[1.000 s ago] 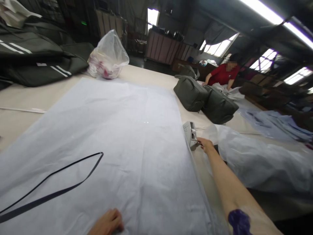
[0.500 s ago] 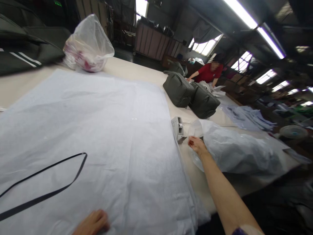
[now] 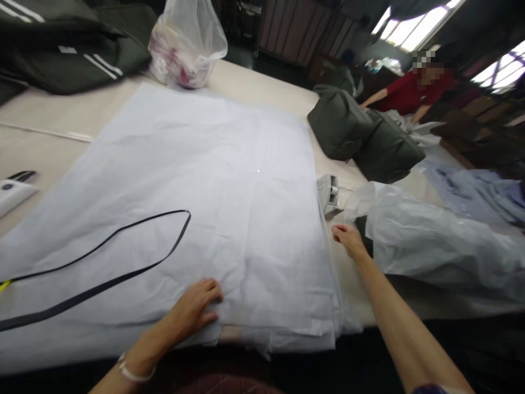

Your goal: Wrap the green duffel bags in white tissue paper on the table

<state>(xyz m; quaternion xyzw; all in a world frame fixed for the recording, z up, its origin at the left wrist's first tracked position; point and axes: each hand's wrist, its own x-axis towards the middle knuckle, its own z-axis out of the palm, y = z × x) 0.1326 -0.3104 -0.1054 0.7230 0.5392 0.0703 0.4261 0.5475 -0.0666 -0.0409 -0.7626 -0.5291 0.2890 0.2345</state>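
My left hand (image 3: 199,306) rests on the near part of a stack of thin white sheets (image 3: 197,158), thumb apart from the lightly bent fingers. A black strap (image 3: 98,287) lies in a long loop across the sheets, left of that hand. Beyond the stack's right edge, my right hand (image 3: 348,239) is closed, fingertips curled together; whether something thin is in them I cannot make out. Just past those fingers stands a small grey-white device (image 3: 329,196). To their right lies a whitish translucent plastic bag (image 3: 426,235) with something dark at its mouth.
Two dark grey fabric bags (image 3: 342,123) stand at the far edge, near a person in red (image 3: 410,93). A knotted plastic bag (image 3: 184,49) sits at the back left, beside dark striped bags (image 3: 82,54). A white gadget (image 3: 14,194) lies at the left.
The view has turned left and downward. My left hand has come further into view on the sheets. My right hand now sits slightly apart from the plastic bag's mouth.
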